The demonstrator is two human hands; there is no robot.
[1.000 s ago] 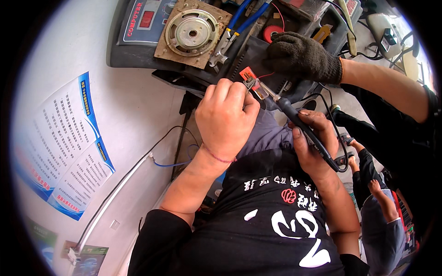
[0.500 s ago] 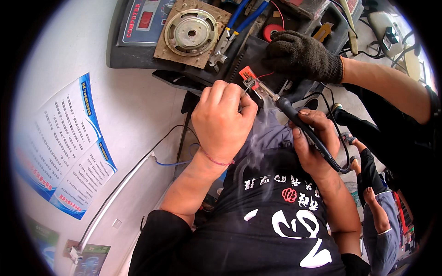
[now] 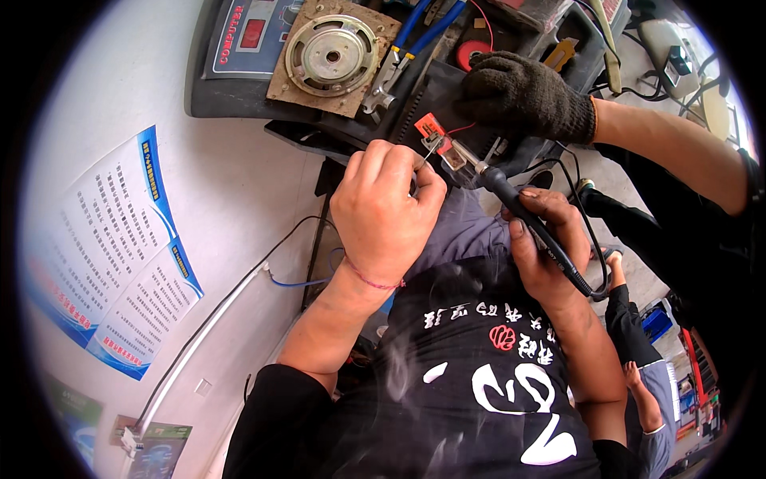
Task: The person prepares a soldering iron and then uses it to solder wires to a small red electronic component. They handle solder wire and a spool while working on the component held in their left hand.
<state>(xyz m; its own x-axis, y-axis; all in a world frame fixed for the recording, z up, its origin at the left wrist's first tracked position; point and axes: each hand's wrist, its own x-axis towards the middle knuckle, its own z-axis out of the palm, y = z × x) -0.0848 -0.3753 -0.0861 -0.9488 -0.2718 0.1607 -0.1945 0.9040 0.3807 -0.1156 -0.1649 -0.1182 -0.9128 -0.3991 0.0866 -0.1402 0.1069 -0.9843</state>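
My left hand (image 3: 387, 209) is closed in a pinch on a thin strand of solder wire (image 3: 432, 152), whose end reaches the iron's tip. In my right hand (image 3: 550, 247) is a black soldering iron (image 3: 511, 198), held like a pen and pointing up and left. Its metal tip meets a small metal piece beside a red block (image 3: 431, 126); exact contact is too small to tell. A thin red wire (image 3: 460, 128) runs from there toward a co-worker's dark-gloved hand (image 3: 527, 97), whose fingertips are hidden. Smoke drifts over my shirt.
A round metal speaker (image 3: 331, 57) on a board and blue-handled pliers (image 3: 399, 60) lie on the black machine top. Near them are a red reel (image 3: 472, 54) and a yellow cutter (image 3: 560, 54). The iron's cord (image 3: 600, 279) loops at right. Another person stands lower right.
Smoke has thinned near the iron's tip and drifted down over my shirt. My hands have barely shifted. A person in the right background has moved.
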